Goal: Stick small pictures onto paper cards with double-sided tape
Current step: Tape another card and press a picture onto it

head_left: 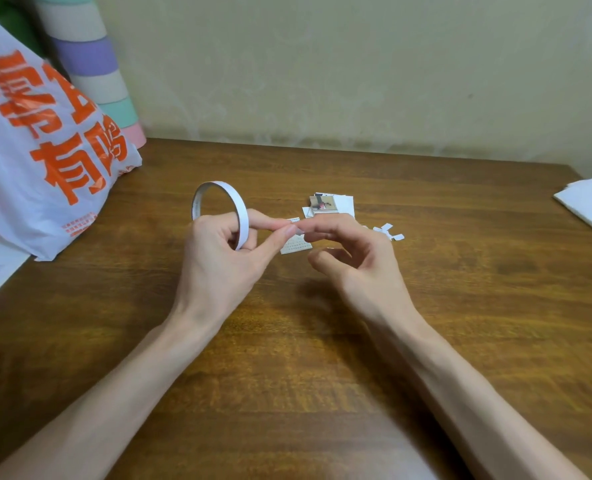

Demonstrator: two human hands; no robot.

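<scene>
Wooden table [322,358], bare wall behind. My left hand [221,261] has fingers hooked through the tape roll [243,209], thumb and forefinger pinching its free end [293,221]. My right hand [356,252] is loosely curled, thumb apart, one fingertip touching that end. I'd peel a short strip slowly, clear of the card [296,244] below. Pictures [324,204] lie just beyond.

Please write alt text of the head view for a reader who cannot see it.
The left hand grips a thin white ring of double-sided tape above a brown wooden table, and the right hand touches its loose end. A small stack of pictures and white paper cards lies behind.
</scene>
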